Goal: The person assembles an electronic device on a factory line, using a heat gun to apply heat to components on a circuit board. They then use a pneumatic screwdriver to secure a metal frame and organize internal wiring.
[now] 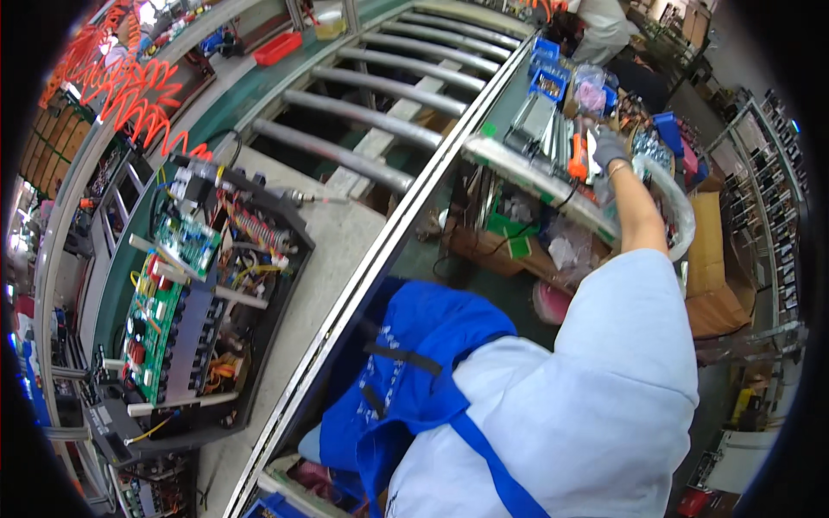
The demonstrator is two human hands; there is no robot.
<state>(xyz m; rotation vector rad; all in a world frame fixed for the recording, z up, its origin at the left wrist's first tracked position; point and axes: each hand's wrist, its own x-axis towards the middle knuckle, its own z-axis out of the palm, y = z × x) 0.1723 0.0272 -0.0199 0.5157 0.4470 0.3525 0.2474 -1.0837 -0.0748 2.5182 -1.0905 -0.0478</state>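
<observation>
Resting at left, the opened electronic unit [192, 332] is judged heavy, its green board [160, 332] fragile. At upper right, the orange tool [577, 155], presumably light and stiff, is best held around its middle. Beside it, whether the right hand's [611, 148] grip is open or closed cannot be told.

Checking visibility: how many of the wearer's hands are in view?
1: the gloved right hand, upper right, beside the orange tool. The left hand is hidden or out of frame.

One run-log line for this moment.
right hand: gloved, beside orange tool, grip unclear | left hand: not in view | open chassis: circuit boards exposed
</observation>
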